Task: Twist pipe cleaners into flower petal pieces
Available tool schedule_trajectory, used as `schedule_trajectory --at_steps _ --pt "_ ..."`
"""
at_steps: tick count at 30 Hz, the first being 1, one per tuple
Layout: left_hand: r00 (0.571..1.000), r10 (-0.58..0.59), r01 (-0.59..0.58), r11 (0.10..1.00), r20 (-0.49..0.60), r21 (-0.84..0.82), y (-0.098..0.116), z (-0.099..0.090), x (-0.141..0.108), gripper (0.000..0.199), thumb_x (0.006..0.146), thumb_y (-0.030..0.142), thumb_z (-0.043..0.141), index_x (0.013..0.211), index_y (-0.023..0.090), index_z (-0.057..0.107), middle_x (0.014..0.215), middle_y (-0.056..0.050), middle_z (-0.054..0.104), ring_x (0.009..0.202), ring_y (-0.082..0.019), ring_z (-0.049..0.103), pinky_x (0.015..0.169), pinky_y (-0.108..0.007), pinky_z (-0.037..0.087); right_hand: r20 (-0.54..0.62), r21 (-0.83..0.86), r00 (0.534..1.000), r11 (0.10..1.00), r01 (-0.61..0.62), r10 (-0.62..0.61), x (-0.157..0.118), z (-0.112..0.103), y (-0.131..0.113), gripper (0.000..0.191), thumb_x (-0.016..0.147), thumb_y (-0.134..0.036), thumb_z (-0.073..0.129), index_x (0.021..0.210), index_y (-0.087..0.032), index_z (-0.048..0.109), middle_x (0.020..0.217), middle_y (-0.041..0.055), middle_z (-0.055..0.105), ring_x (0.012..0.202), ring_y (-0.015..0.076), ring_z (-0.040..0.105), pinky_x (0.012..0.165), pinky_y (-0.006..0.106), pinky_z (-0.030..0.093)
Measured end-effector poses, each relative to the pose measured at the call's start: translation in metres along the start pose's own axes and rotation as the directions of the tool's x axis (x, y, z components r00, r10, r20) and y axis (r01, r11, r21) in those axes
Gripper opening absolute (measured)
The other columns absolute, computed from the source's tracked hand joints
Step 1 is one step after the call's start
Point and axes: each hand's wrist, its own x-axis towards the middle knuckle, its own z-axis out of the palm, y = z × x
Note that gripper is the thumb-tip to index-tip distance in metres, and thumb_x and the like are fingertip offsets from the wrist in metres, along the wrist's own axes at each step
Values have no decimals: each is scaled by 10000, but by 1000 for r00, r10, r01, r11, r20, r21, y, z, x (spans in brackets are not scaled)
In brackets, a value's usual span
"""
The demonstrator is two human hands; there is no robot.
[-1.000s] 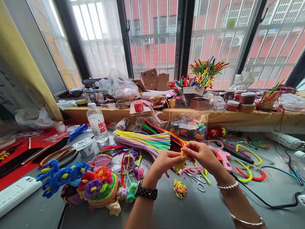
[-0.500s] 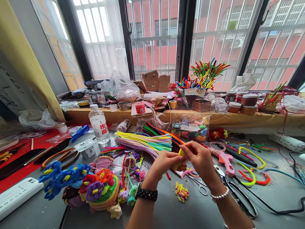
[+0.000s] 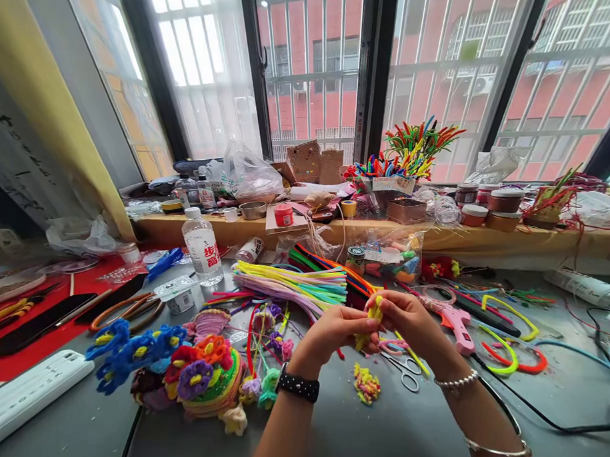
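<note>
Both hands work on one small yellow fuzzy piece [image 3: 376, 309], held up above the middle of the worktop [image 3: 342, 430]. The left hand [image 3: 338, 330] pinches it between thumb and fingers, and the right hand [image 3: 408, 318] grips it near its upper end; neither has let go. Over the last half second more of the yellow has come into sight: its tip now stands up between the fingertips, where the fingers covered more of it before, while another part shows below the left hand. That suggests the grip is being adjusted, with the piece being shaped in the air; exactly what the fingers do to it is too small to tell.

The right forearm has also swung outward, so the small scissors [image 3: 402, 367] lying near it show more fully. They are untouched, as is the little heap of yellow and pink clippings [image 3: 366, 384] below the hands. The pink glue gun [image 3: 458, 328] lies to the right, and the bundle of chenille stems [image 3: 291, 282] lies just beyond the left hand.
</note>
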Motion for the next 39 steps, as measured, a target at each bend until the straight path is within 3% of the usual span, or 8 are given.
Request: schedule_trajectory --at_steps 10,15,18,23,28,34,39 --pt "999 24 -25 1000 -24 -14 -5 -3 4 266 625 359 626 668 96 635 645 -35 610 565 -112 562 601 -237 419 -146 8 984 995 104 -102 2 12 1 248 735 -386 525 688 -151 591 512 -37 411 445 68 339 425 205 285" --pt "994 30 -29 999 -106 16 -6 -3 6 296 589 382 646 647 92 639 625 -34 612 574 -123 565 615 -249 422 -123 -117 985 988 105 -119 1 8 -8 214 733 -355 532 733 -155 605 592 -14 491 500 83 401 467 210 336" --pt "995 6 -4 1000 -101 20 -6 -2 6 310 562 393 659 637 92 636 620 -31 610 567 -131 566 613 -259 429 -97 -162 988 982 100 -117 1 5 -9 205 725 -354 542 701 -155 584 578 -15 507 496 86 411 469 211 345" --pt "997 19 -20 1000 -74 -15 -5 -1 5 313 571 404 647 629 96 633 591 -17 590 536 -115 557 582 -238 433 -163 -127 976 984 127 -147 3 6 0 214 727 -364 538 687 -154 554 543 -33 473 468 77 407 448 202 342" --pt "993 31 -35 999 -115 -29 -7 -2 7 300 570 388 653 638 97 640 621 -27 604 551 -114 560 592 -236 435 -225 -185 958 973 137 -178 3 11 1 223 728 -370 534 708 -149 557 536 -33 467 468 80 407 443 196 348" --pt "973 48 -28 995 -225 93 -8 -1 11 336 520 422 657 547 88 627 522 -21 586 489 -102 519 549 -224 412 -173 -362 966 925 118 -191 3 0 -5 294 782 -390 438 821 -143 592 634 21 550 540 119 482 514 229 402" --pt "973 14 13 993 -230 115 -5 2 11 293 524 387 656 513 99 605 479 -2 559 452 -86 490 509 -205 392 -42 -510 989 855 98 -139 2 -12 -7 301 776 -410 440 821 -153 589 654 19 555 526 114 465 497 223 379"
